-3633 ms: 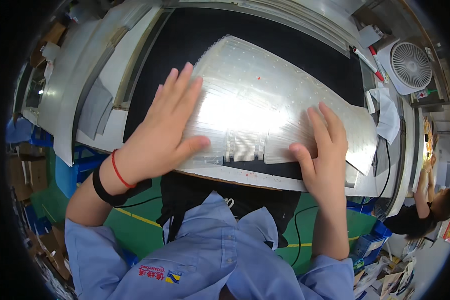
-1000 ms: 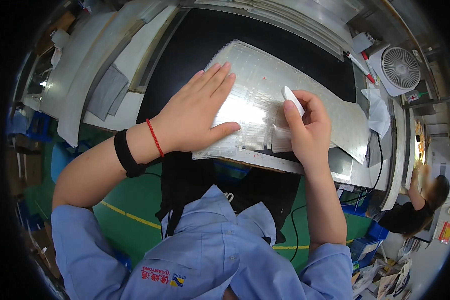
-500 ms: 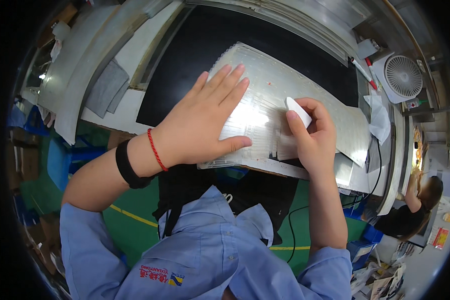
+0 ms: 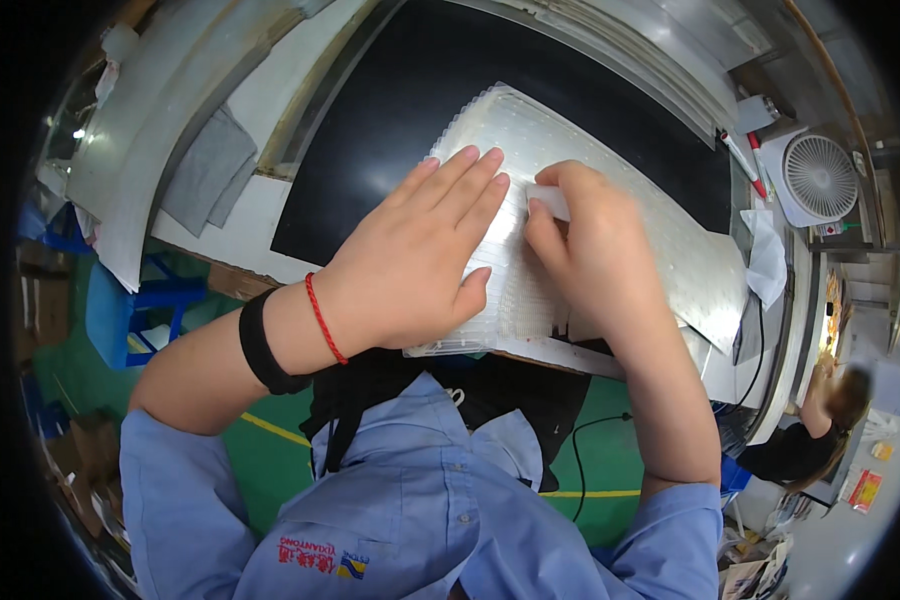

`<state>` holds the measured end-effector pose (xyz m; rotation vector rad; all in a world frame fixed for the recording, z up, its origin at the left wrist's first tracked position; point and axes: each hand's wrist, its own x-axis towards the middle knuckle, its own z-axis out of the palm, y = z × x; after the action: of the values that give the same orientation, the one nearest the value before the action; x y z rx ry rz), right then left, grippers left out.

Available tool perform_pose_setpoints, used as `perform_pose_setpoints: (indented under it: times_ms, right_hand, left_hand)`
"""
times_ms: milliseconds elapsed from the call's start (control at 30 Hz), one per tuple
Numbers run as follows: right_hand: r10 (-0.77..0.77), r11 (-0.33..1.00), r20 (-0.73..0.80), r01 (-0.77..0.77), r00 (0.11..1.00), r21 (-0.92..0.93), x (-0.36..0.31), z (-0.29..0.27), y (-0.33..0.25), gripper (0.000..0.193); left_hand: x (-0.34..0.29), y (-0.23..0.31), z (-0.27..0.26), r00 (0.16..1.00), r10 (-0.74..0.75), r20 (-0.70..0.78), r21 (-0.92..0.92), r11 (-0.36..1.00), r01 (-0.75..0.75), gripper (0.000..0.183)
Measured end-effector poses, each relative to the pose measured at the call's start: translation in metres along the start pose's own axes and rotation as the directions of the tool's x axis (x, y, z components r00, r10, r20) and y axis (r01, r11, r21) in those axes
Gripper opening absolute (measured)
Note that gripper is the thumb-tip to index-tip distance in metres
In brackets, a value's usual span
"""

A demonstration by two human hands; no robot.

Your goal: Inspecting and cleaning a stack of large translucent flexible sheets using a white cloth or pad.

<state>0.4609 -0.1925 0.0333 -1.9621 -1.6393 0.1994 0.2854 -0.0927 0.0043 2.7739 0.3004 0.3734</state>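
Observation:
A shiny, translucent sheet (image 4: 610, 200) with a dotted, ridged surface lies over a black mat (image 4: 370, 130) on the bench. Flat across the sheet's left part rests my left hand (image 4: 410, 245), its fingers stretched out. My right hand (image 4: 600, 235) pinches a small white flat piece (image 4: 550, 201), which has a rounded edge and meets the sheet near its middle. Fingers cover much of that piece, so its full shape is hidden. The sheet's near corner reaches the bench's front edge.
A folded grey cloth (image 4: 210, 170) lies at the left. To the right are a white fan (image 4: 820, 178), red and white marker pens (image 4: 745, 165) and a crumpled white tissue (image 4: 764, 255). A blue stool (image 4: 135, 310) stands on the green floor. Another person (image 4: 815, 430) is at far right.
My right hand has moved left with the white piece, turning palm-down over the sheet. My left hand stays flat, its thumb drawn slightly in. The view has shifted a little.

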Motion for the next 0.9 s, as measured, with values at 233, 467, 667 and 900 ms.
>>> perform_pose_setpoints:
  times_ms: [233,467,667,900]
  right_hand:
    - [-0.049,0.994,0.263,0.020,0.964,0.109,-0.062,-0.002,-0.042,0.020]
    - [-0.028,0.982,-0.015,0.024,1.000,-0.186,-0.026,0.014,-0.014,0.022]
    - [0.040,0.997,0.084,-0.035,0.996,-0.062,-0.026,-0.007,-0.026,0.020]
    - [-0.003,1.000,0.206,0.000,0.978,0.013,-0.064,0.000,-0.038,0.022]
  left_hand:
    - [-0.001,-0.003,0.005,0.999,-0.018,-0.037,-0.060,0.998,0.016,0.072]
    - [-0.001,-0.003,0.004,0.999,-0.022,-0.041,-0.054,0.998,0.020,0.073]
    - [-0.003,-0.002,0.002,0.998,-0.048,-0.030,-0.054,0.997,0.046,0.074]
    - [0.002,-0.002,0.003,0.999,-0.036,-0.025,-0.086,0.996,0.033,0.074]
